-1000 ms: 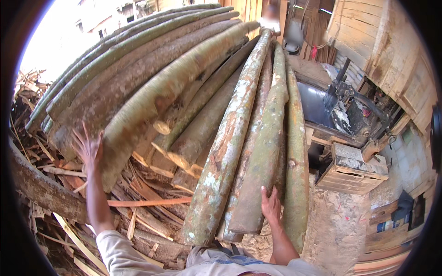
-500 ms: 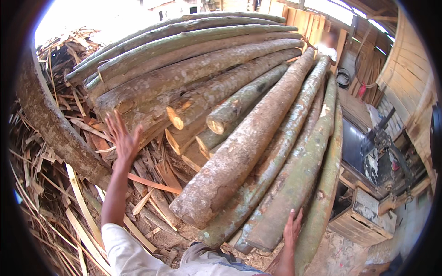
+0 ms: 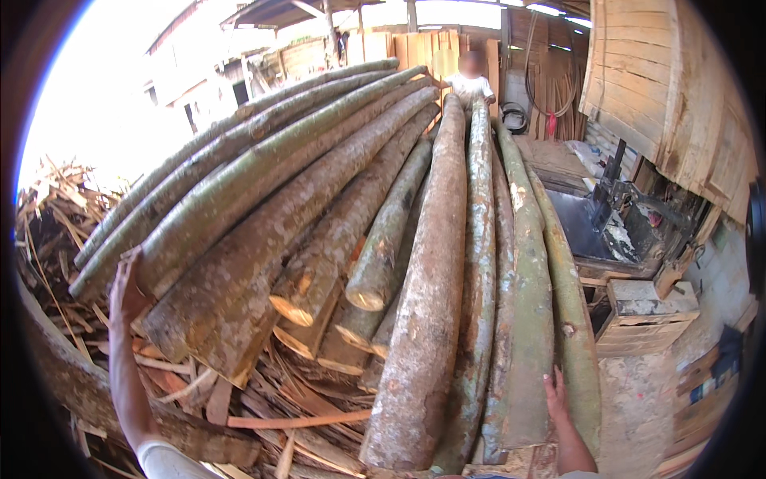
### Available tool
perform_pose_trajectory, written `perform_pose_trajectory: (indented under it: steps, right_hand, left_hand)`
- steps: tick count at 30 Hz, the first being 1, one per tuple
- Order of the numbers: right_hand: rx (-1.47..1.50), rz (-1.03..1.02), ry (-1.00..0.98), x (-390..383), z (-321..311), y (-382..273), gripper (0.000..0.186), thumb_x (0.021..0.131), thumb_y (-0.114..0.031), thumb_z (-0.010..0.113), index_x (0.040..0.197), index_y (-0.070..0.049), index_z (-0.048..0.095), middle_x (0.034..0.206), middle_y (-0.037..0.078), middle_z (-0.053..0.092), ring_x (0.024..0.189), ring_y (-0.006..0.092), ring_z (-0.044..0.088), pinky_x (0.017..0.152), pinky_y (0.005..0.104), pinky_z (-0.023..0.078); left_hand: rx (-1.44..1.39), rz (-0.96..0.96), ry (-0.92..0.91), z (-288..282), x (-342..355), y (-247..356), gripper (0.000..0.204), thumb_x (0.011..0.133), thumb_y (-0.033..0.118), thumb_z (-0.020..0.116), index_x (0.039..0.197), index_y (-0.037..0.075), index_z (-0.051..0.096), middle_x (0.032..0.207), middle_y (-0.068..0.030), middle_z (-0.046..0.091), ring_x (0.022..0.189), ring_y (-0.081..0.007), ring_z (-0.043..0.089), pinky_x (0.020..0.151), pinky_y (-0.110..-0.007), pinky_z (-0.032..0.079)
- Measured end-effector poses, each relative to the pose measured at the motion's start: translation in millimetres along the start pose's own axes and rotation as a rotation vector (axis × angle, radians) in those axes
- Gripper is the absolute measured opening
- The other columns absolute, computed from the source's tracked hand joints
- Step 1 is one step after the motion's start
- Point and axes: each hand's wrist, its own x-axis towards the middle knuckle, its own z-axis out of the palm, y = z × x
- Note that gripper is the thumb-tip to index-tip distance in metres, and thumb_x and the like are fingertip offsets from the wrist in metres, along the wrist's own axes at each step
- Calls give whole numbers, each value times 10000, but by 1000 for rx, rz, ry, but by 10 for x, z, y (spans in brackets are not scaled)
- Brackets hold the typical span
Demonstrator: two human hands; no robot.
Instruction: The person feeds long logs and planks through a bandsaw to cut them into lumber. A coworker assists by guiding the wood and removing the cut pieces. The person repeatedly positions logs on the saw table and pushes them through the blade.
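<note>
A large pile of long, bark-covered logs fans out before me, narrowing toward the far end. At the far left, my left hand is stretched out against the near end of a greenish log, fingers extended and not wrapped round it. Low on the right, my right hand lies with its fingers out along the side of another greenish log. A thick brown log runs down the middle between my arms. Shorter logs with pale cut ends, one at the log, sit left of it.
Another person in a white top stands at the far end of the logs. Bark strips and wood scraps cover the left ground. A curved trunk lies at lower left. A dark machine and wooden box stand right.
My left hand has moved from raised with spread fingers to the near end of a left-hand log. My right hand stays by the same log. The view has swung, showing the other person more fully.
</note>
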Motion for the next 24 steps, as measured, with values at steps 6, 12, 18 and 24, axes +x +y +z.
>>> perform_pose_trajectory:
  steps: [6, 12, 18, 24]
  right_hand:
    - [-22, 74, 3, -66, 89, -62, 643, 922, -452, 511, 1404, -45, 386, 1331, 282, 480, 1237, 429, 463, 1038, 444, 371]
    - [-257, 47, 129, -98, 70, -347, 579, 911, -434, 536, 1345, -59, 454, 1224, 264, 546, 1136, 422, 528, 959, 464, 431]
    - [-355, -151, 269, -163, 168, -235, 562, 861, -395, 630, 1273, -31, 511, 1145, 245, 567, 1090, 408, 537, 932, 480, 432]
    - [764, -319, -912, -1229, 628, -1753, 787, 874, -583, 562, 1336, 34, 403, 1370, 178, 426, 1210, 273, 480, 1028, 379, 404]
  left_hand:
    - [-14, -115, -24, -172, -372, 351, 916, 515, 116, 801, 1354, 144, 435, 1190, -195, 461, 1102, -408, 498, 906, -463, 468]
    - [7, 155, 46, -354, -1119, 1096, 878, 474, 123, 813, 1287, 149, 484, 1119, -185, 455, 1034, -398, 492, 839, -492, 462]
    - [-89, 277, -15, -558, -2114, 2109, 937, 450, 246, 840, 1307, 192, 465, 1079, -220, 432, 998, -431, 481, 835, -569, 439]
    - [-256, 226, -111, -1214, -2968, 3477, 899, 532, 354, 850, 1315, 155, 456, 1028, -228, 517, 929, -410, 555, 783, -502, 474]
